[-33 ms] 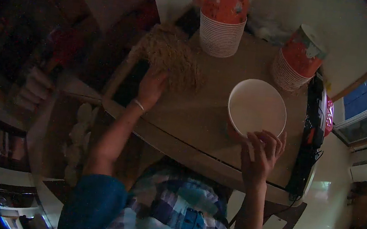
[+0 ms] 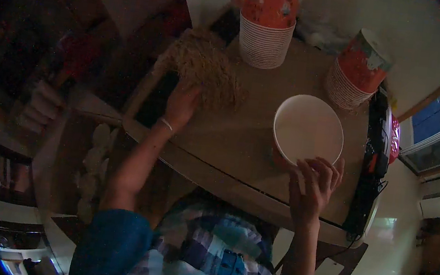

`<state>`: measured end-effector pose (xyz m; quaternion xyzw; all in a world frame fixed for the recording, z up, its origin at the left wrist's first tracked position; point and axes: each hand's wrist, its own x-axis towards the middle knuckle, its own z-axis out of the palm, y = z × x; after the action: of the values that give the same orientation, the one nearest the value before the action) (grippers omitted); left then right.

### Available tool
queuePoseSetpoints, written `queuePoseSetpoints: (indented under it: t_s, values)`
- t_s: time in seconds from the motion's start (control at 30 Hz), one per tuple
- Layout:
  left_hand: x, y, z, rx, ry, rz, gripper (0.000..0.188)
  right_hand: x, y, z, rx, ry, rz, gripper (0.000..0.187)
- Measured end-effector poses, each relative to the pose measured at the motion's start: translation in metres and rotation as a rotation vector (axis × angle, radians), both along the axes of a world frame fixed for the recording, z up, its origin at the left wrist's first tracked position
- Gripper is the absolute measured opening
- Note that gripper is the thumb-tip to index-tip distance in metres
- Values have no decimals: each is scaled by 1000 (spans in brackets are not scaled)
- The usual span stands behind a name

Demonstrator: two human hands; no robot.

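Note:
On the table's left side lies a loose pile of brown shredded filler [image 2: 206,65], like straw or shredded paper. My left hand [image 2: 181,107] reaches into the pile's near edge; its fingertips are buried there, so their grip is hidden. To the right stands a large round paper tub [image 2: 308,127], white inside, its mouth tilted toward me. My right hand [image 2: 315,181] holds the tub's near rim, fingers along the edge and thumb low on the outer side. No filler shows inside the tub.
At the back of the brown tabletop [image 2: 219,143] rises a tall stack of nested paper tubs [image 2: 266,39], orange and green with white rims. A second stack [image 2: 359,69] leans at the back right. Dark equipment with cables [image 2: 371,165] lines the right edge.

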<state>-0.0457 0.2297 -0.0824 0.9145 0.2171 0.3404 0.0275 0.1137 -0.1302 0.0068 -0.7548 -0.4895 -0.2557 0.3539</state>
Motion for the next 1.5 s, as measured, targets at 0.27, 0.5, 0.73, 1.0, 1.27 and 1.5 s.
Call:
queuePoseSetpoints:
  t_s: [0.27, 0.5, 0.73, 1.0, 1.27, 1.5]
  values:
    - [10, 9, 14, 139, 262, -56, 29, -5, -9, 2, -13, 9, 10, 22]
    - [5, 24, 11, 146, 323, -97, 25, -6, -11, 1, 38, 32, 27, 20]
    - [-1, 14, 23, 206, 250, -151, 25, -5, -14, -6, 50, 36, 32, 19]
    - [-7, -68, 47, -74, 148, -347, 23, -28, -26, -14, 194, 0, 169, 16]
    - [23, -173, 87, -585, -168, -521, 15, -67, 6, -49, 54, 718, 233, 16]
    - [29, -215, 71, -753, -158, -553, 11, -57, 12, -50, 237, 611, 71, 23]
